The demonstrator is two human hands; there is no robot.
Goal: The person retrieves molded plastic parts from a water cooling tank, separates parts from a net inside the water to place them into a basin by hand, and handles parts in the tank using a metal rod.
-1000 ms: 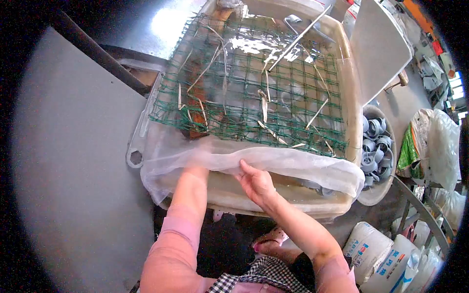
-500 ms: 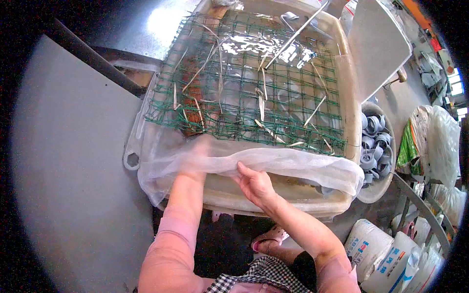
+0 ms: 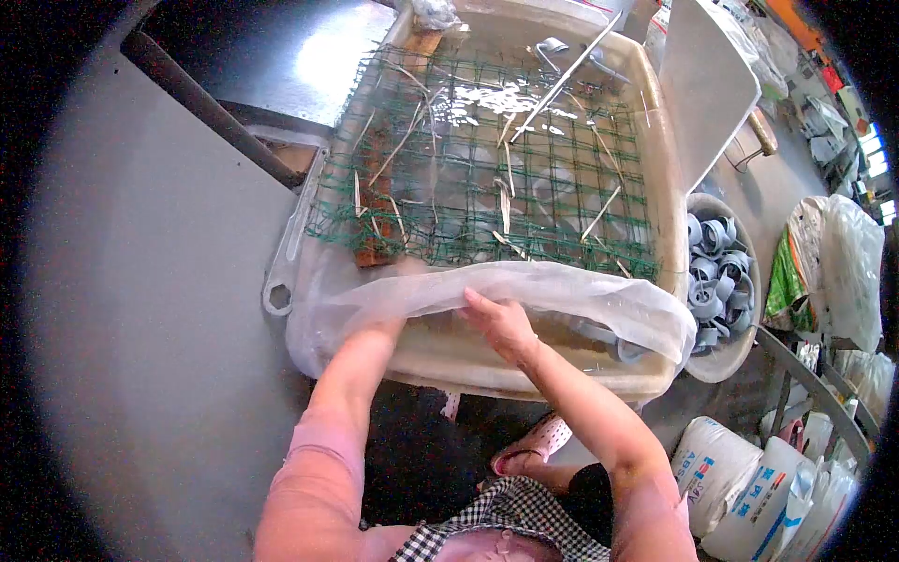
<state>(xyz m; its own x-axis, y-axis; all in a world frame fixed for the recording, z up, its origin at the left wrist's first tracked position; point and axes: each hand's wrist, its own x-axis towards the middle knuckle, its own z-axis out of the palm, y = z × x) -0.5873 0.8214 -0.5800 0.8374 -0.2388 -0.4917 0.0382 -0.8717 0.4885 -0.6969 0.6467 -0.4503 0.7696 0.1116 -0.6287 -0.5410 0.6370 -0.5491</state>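
A strip of sheer white mesh cloth (image 3: 590,292) spans the near side of a large water-filled tub (image 3: 669,178). My right hand (image 3: 504,326) pinches the cloth's bunched edge near its middle, thumb on top. Beneath the cloth reaches my left hand (image 3: 382,323), blurred through the mesh; its fingers are hidden. Just beyond lies a green wire grid (image 3: 524,201), tied with pale strips, over the water. A rusty brown bar (image 3: 374,239) shows under the grid's left side. Grey ring-shaped parts (image 3: 629,350) sit in the water at the near right.
A round basin of grey ring-shaped parts (image 3: 714,290) stands right of the tub. A flat grey board (image 3: 709,89) rises at the right rim, and a wrench (image 3: 278,281) lies along the left. Printed white sacks (image 3: 716,468) stand at the lower right. A thin rod (image 3: 567,80) slants over the grid.
The view has shifted, so the tub's left side sits further right. My left hand is deeper under the mesh cloth. My right hand keeps its pinch on the cloth, and more grey parts show below.
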